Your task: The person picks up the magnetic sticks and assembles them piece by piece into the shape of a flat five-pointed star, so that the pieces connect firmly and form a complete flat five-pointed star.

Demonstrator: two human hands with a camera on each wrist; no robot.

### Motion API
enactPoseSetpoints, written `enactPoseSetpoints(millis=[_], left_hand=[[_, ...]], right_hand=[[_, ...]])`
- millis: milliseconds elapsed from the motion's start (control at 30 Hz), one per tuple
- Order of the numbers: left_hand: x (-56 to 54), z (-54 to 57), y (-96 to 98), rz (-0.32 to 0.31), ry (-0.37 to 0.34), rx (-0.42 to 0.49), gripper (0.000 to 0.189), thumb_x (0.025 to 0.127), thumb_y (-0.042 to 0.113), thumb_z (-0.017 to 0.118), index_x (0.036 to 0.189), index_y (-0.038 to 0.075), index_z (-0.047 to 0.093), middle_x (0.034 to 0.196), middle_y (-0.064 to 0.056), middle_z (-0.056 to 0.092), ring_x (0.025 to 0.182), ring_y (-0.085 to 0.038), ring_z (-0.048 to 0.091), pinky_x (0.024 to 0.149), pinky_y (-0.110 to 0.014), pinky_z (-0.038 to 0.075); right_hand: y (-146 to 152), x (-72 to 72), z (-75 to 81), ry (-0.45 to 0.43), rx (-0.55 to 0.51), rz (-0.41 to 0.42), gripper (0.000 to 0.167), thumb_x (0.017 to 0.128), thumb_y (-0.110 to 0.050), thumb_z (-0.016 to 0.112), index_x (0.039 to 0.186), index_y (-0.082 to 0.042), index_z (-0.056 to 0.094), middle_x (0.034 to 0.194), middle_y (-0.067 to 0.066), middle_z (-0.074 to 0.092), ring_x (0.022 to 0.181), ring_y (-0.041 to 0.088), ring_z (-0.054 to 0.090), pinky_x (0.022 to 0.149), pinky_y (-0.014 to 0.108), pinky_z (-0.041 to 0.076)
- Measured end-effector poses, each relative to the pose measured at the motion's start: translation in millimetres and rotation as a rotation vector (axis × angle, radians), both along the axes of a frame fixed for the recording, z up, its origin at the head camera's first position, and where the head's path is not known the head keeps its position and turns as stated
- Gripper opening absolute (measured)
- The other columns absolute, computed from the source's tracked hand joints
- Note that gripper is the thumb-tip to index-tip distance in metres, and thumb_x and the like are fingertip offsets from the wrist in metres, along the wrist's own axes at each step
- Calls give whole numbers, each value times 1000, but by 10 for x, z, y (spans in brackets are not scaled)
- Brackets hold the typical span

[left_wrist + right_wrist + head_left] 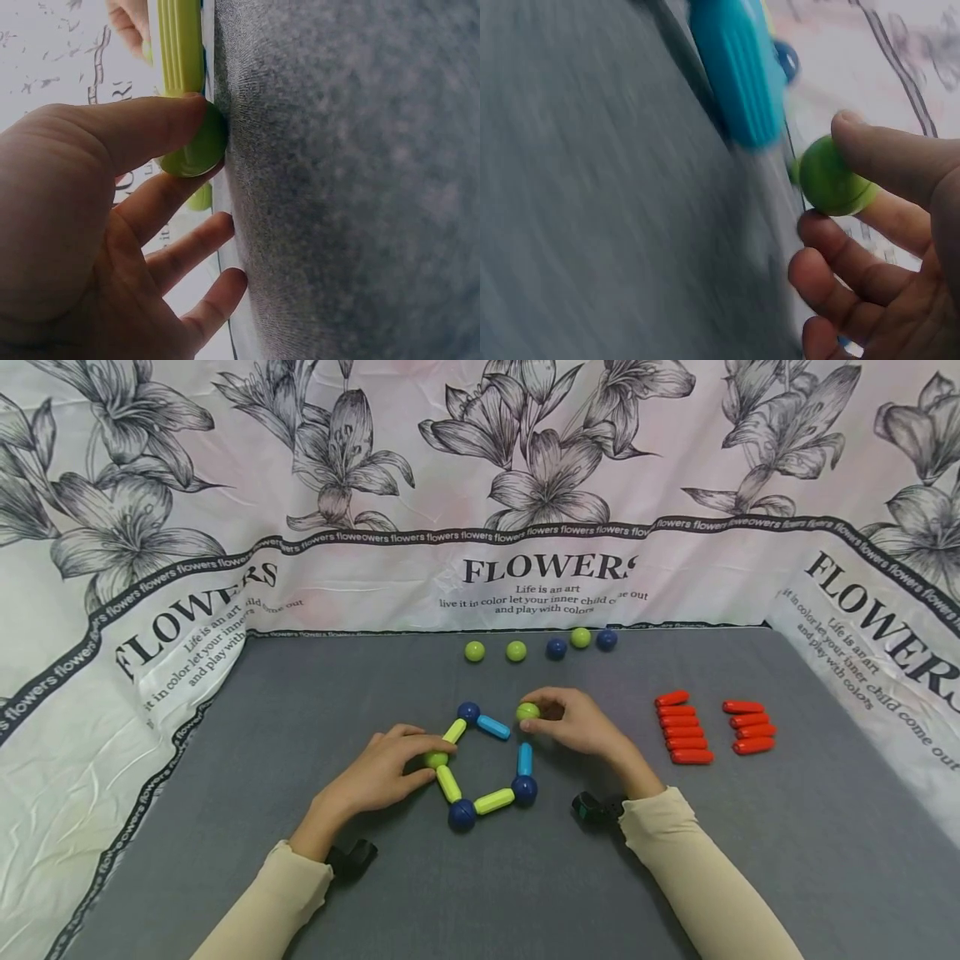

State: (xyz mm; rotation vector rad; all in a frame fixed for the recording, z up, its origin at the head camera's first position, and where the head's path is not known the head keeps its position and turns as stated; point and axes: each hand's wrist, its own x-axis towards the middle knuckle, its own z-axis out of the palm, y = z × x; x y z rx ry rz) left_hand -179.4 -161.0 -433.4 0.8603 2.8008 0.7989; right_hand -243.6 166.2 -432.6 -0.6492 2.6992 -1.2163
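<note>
Head view: from my distant seat I watch the left hand (pixel 393 764) pinch a glossy lime-green ball (pixel 435 761) at the left corner of an unclosed ring (pixel 494 801) of ridged yellow-green and light-blue sticks with navy balls, lying on the grey worktop (pixel 480 902). The right hand (pixel 573 724) grasps a second lime-green ball (pixel 527 711) between thumb and fingers, near the free ends of the two light-blue sticks. Behind, I read the white floral fabric (pixel 375 581): "FLOWERS", "Life is an art", "and play with colors", with "flowers" repeating along its black band.
</note>
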Motion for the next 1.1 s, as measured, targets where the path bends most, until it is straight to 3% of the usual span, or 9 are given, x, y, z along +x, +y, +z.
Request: enactPoseSetpoints(millis=[267, 533, 767, 1033, 1100], left_hand=[[-3, 3, 20, 8, -1, 2, 40, 98, 22, 69, 137, 32, 65, 138, 6, 65, 137, -27, 49, 101, -50, 35], [0, -2, 21, 17, -7, 0, 41, 98, 23, 69, 138, 32, 64, 139, 7, 65, 137, -26, 49, 102, -51, 36], [-1, -12, 18, 19, -12, -2, 41, 98, 24, 69, 138, 33, 64, 139, 5, 65, 137, -26, 49, 103, -51, 36], [-5, -17, 11, 7, 1, -2, 41, 98, 25, 69, 139, 32, 64, 139, 5, 65, 138, -28, 49, 103, -53, 36], [-5, -16, 8, 4, 2, -1, 41, 98, 25, 69, 139, 32, 64, 139, 5, 65, 138, -29, 48, 103, -53, 36]], right_hand=[[-112, 89, -1, -39, 68, 131, 33, 91, -24, 78, 120, -10, 72, 86, 3, 68, 72, 12, 56, 66, 27, 45], [-137, 129, 27, -48, 155, 200, 34, 91, -29, 78, 120, -13, 72, 85, -3, 67, 74, 9, 56, 68, 27, 47], [-198, 192, 51, 12, 247, 195, 36, 91, -32, 77, 121, -14, 71, 81, -6, 64, 71, 8, 52, 77, 34, 33], [-305, 237, 7, 124, 321, 138, 49, 89, -35, 79, 131, -11, 66, 112, 2, 72, 90, 13, 61, 80, 37, 38], [-327, 243, 1, 130, 324, 118, 51, 89, -35, 79, 132, -11, 66, 113, 4, 71, 90, 14, 60, 79, 37, 38]])
